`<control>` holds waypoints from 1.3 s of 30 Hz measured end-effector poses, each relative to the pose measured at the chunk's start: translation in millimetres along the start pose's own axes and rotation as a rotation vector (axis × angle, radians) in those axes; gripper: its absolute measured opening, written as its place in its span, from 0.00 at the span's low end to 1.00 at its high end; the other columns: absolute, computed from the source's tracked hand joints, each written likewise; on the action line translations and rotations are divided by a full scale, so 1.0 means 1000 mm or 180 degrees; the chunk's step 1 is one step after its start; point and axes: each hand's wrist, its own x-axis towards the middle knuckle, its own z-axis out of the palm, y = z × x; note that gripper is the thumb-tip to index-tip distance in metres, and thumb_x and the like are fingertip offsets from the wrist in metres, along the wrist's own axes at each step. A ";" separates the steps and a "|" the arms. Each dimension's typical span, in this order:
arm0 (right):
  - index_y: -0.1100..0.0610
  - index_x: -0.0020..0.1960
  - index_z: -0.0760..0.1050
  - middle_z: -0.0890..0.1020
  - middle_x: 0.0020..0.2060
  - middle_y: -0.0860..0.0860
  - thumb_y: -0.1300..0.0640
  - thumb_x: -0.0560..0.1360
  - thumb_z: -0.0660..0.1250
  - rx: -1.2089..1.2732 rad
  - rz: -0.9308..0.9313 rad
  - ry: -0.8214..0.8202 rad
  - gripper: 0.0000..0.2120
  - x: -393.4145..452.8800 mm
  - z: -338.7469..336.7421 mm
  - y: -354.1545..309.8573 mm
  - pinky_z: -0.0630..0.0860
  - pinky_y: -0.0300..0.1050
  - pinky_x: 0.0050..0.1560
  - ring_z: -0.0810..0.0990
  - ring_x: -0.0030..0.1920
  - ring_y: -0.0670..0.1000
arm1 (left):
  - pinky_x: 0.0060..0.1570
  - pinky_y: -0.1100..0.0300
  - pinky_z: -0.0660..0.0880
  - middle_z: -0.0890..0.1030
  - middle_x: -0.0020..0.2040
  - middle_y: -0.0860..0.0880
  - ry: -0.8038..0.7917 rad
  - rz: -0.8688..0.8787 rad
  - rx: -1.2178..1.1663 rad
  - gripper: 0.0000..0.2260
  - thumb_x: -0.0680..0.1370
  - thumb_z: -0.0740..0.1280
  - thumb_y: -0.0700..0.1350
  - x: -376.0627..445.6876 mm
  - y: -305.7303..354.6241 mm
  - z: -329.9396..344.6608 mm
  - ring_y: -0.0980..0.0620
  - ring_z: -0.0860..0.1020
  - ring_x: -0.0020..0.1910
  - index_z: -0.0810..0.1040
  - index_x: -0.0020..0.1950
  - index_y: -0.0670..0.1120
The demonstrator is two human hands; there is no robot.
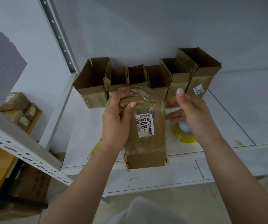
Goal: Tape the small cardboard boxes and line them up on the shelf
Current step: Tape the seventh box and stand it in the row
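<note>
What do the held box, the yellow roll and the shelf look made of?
Held box: brown corrugated cardboard under glossy, wrinkled clear tape. Yellow roll: likely plastic packing tape, shiny, translucent. Shelf: seemingly white-painted metal, scuffed; its post is perforated.

Storeroom: metal shelving (227,120), labelled parcels (19,110)

6 open boxes (146,78) in a row on the shelf (235,110), tape roll (185,135) before them.
</note>
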 end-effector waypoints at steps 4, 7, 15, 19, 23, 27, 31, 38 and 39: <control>0.57 0.37 0.77 0.82 0.32 0.51 0.23 0.64 0.56 -0.1252 -0.0339 0.0059 0.36 -0.001 0.005 0.000 0.81 0.56 0.42 0.83 0.32 0.49 | 0.54 0.48 0.79 0.77 0.61 0.52 0.0053 0.0099 0.0169 0.09 0.79 0.62 0.52 -0.003 0.003 0.007 0.54 0.78 0.57 0.72 0.60 0.57; 0.58 0.34 0.73 0.80 0.29 0.54 0.30 0.66 0.61 -0.1451 -0.0770 0.0213 0.30 0.002 0.007 0.000 0.78 0.56 0.37 0.80 0.32 0.54 | 0.54 0.50 0.79 0.77 0.61 0.52 0.0053 0.0109 0.0229 0.09 0.79 0.61 0.52 -0.003 0.004 0.008 0.56 0.78 0.56 0.71 0.60 0.57; 0.62 0.39 0.81 0.83 0.31 0.51 0.43 0.73 0.64 -0.0887 -0.1073 0.0052 0.21 0.002 -0.001 0.011 0.76 0.38 0.33 0.82 0.31 0.46 | 0.56 0.46 0.78 0.77 0.61 0.50 0.0077 -0.0028 0.0215 0.10 0.79 0.61 0.53 -0.002 0.004 0.005 0.52 0.78 0.58 0.71 0.60 0.58; 0.62 0.38 0.80 0.83 0.31 0.52 0.46 0.76 0.62 -0.0775 -0.1251 0.0158 0.21 0.003 0.003 0.018 0.75 0.35 0.32 0.82 0.32 0.46 | 0.56 0.46 0.78 0.77 0.61 0.50 0.0090 -0.0070 0.0165 0.10 0.79 0.61 0.53 -0.002 0.005 0.005 0.51 0.78 0.58 0.72 0.61 0.57; 0.57 0.41 0.82 0.85 0.33 0.50 0.41 0.77 0.54 0.0321 -0.0610 -0.0058 0.25 0.009 0.000 0.025 0.78 0.38 0.35 0.83 0.34 0.49 | 0.55 0.46 0.79 0.77 0.61 0.49 0.0098 -0.0075 0.0174 0.11 0.79 0.61 0.54 -0.001 0.005 0.003 0.50 0.78 0.58 0.71 0.61 0.57; 0.56 0.40 0.75 0.81 0.30 0.46 0.37 0.74 0.55 0.0226 -0.0614 -0.0249 0.23 0.012 0.013 0.033 0.77 0.38 0.32 0.80 0.31 0.45 | 0.55 0.46 0.79 0.77 0.61 0.50 0.0089 -0.0090 0.0157 0.11 0.79 0.61 0.54 -0.002 0.005 0.006 0.51 0.78 0.58 0.71 0.61 0.57; 0.53 0.42 0.68 0.73 0.31 0.45 0.33 0.76 0.52 -0.0385 -0.1007 -0.0018 0.23 0.011 0.025 0.039 0.69 0.33 0.32 0.73 0.32 0.41 | 0.56 0.46 0.78 0.77 0.61 0.50 0.0112 -0.0065 0.0173 0.10 0.80 0.61 0.52 -0.003 0.004 0.006 0.51 0.77 0.59 0.71 0.61 0.57; 0.58 0.42 0.66 0.70 0.28 0.47 0.49 0.81 0.56 -0.1542 -0.1824 0.0655 0.14 0.009 0.033 0.036 0.61 0.40 0.24 0.70 0.26 0.50 | 0.56 0.45 0.78 0.77 0.61 0.48 0.0100 -0.0070 0.0206 0.09 0.81 0.61 0.52 -0.004 0.003 0.006 0.50 0.78 0.59 0.70 0.61 0.57; 0.59 0.42 0.67 0.71 0.28 0.48 0.49 0.81 0.56 -0.1463 -0.1785 0.0613 0.16 0.009 0.032 0.036 0.63 0.43 0.24 0.71 0.26 0.51 | 0.55 0.46 0.79 0.77 0.61 0.49 0.0096 -0.0066 0.0192 0.10 0.80 0.61 0.52 -0.004 0.003 0.005 0.50 0.78 0.58 0.70 0.61 0.57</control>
